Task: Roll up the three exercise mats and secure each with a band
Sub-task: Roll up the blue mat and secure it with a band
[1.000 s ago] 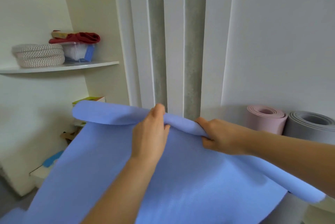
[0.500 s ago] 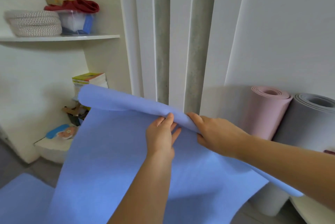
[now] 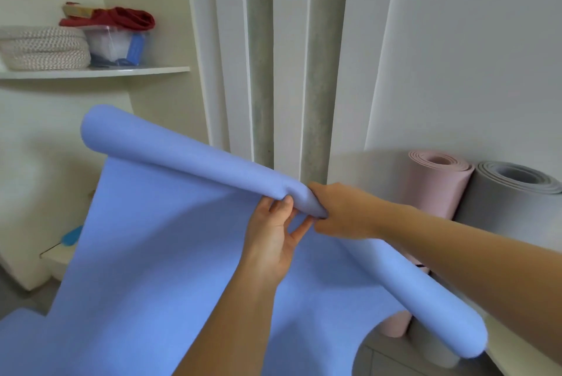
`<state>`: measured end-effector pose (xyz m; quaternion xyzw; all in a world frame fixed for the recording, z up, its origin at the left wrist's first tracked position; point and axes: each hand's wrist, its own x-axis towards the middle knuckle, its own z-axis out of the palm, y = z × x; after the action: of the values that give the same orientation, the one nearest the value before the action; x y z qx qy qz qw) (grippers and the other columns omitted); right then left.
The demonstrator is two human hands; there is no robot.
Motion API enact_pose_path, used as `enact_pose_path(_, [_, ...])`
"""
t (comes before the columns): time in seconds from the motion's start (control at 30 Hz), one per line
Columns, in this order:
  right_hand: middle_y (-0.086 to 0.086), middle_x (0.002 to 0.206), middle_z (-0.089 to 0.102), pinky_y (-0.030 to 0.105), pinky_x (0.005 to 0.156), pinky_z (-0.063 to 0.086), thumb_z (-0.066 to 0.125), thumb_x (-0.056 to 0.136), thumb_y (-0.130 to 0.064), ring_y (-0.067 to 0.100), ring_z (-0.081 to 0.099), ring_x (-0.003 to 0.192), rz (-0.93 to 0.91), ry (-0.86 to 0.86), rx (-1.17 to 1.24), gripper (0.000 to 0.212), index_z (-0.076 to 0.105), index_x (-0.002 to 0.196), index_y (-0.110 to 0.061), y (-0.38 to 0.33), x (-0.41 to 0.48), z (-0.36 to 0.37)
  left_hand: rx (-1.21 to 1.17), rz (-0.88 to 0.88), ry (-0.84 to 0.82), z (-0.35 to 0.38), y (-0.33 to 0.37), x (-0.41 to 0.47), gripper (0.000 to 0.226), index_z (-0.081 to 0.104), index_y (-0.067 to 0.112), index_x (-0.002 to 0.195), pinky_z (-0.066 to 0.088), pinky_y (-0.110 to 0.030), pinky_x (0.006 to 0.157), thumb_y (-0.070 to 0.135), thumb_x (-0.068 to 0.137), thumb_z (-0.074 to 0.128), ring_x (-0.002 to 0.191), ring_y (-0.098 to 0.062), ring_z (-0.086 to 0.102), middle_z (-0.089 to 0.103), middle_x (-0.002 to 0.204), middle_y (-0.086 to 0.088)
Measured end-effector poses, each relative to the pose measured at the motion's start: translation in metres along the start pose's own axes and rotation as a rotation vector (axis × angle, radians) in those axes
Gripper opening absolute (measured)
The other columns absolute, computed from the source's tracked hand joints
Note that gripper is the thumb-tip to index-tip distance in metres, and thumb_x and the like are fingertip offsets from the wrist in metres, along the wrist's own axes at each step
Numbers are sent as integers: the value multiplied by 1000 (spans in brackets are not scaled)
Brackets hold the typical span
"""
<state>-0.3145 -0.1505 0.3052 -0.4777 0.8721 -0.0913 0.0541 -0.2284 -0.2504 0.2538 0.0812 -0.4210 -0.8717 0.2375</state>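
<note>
A blue exercise mat [image 3: 158,254] hangs in front of me, its top end rolled into a thin tube running from upper left to lower right. My right hand [image 3: 343,214] grips the roll near its middle from above. My left hand [image 3: 273,232] sits just below it, fingers curled against the underside of the roll. A pink rolled mat [image 3: 431,187] and a grey rolled mat [image 3: 511,208] stand upright against the wall at the right. No band is visible.
A wall shelf [image 3: 121,71] at upper left carries a woven basket [image 3: 42,48], a clear box and red cloth. A grey-striped column [image 3: 286,56] stands behind the roll. A low white ledge [image 3: 57,254] lies at left.
The roll has grown thicker and tilted, its left end higher. My left hand slid from on top of the roll to beneath it; the view shifted so the standing mats show more.
</note>
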Motion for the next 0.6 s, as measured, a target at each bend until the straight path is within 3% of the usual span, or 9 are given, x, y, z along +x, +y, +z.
enact_pose_path(0.1, [2, 77, 45, 31, 55, 32, 48, 87, -11, 27, 46, 71, -4, 87, -200, 18, 31, 92, -14, -1, 3, 3, 145, -14, 195, 4, 1, 1, 18, 66, 22, 98, 51, -22, 73, 12, 97, 51, 95, -7, 64, 68, 102, 3])
enact_pose_path(0.2, [11, 91, 56, 33, 59, 32, 45, 87, -10, 32, 49, 72, -18, 138, -301, 18, 28, 92, -14, 5, 6, 9, 769, 42, 168, 0, 9, -5, 23, 69, 17, 93, 53, -29, 73, 22, 98, 47, 83, -11, 64, 70, 94, 2])
enact_pose_path(0.23, [12, 94, 58, 33, 59, 32, 45, 88, -10, 33, 50, 72, -18, 141, -314, 19, 27, 92, -14, 7, 7, 12, 1049, 136, 126, -2, 12, -10, 25, 69, 18, 88, 52, -31, 72, 27, 97, 48, 80, -13, 63, 70, 88, 5])
enact_pose_path(0.3, [12, 96, 59, 35, 60, 36, 46, 88, -12, 34, 52, 75, -22, 122, -317, 17, 30, 95, -12, 12, 8, 15, 1486, 592, 98, -3, 25, -19, 17, 63, 24, 80, 45, -30, 65, 35, 91, 57, 77, -15, 56, 65, 78, 9])
enact_pose_path(0.33, [13, 97, 59, 37, 62, 41, 46, 88, -13, 35, 55, 78, -33, 115, -311, 18, 34, 101, -10, 13, 8, 16, 1648, 833, 34, -4, 33, -20, 11, 63, 25, 88, 44, -30, 69, 36, 85, 64, 85, -15, 55, 65, 85, 11])
enact_pose_path(0.37, [12, 99, 59, 39, 65, 45, 47, 88, -14, 35, 57, 81, -45, 109, -302, 26, 37, 111, -9, 13, 8, 17, 1834, 960, -58, -5, 38, -18, 29, 63, 26, 103, 45, -32, 79, 36, 77, 71, 98, -16, 55, 65, 100, 9])
enact_pose_path(0.43, [11, 102, 60, 38, 68, 46, 47, 88, -14, 33, 58, 84, -91, 91, -286, 38, 37, 124, -9, 10, 5, 16, 2214, 807, -270, -6, 50, -5, 56, 52, 22, 126, 38, -39, 96, 25, 74, 71, 120, -23, 49, 58, 123, 3])
enact_pose_path(0.5, [9, 103, 59, 33, 65, 40, 47, 88, -13, 30, 52, 79, -138, 75, -277, 37, 37, 124, -11, 4, 2, 13, 2420, 614, -341, 0, 60, 4, 40, 47, 20, 121, 38, -34, 81, 12, 83, 56, 111, -26, 54, 58, 118, 0])
enact_pose_path(0.6, [6, 101, 59, 32, 62, 35, 47, 85, -12, 28, 50, 77, -153, 207, -261, 35, 41, 120, -13, 2, -1, 11, 2539, 654, -379, 12, 71, 15, 20, 46, 18, 105, 28, -33, 60, 8, 88, 48, 86, -29, 58, 60, 103, -2])
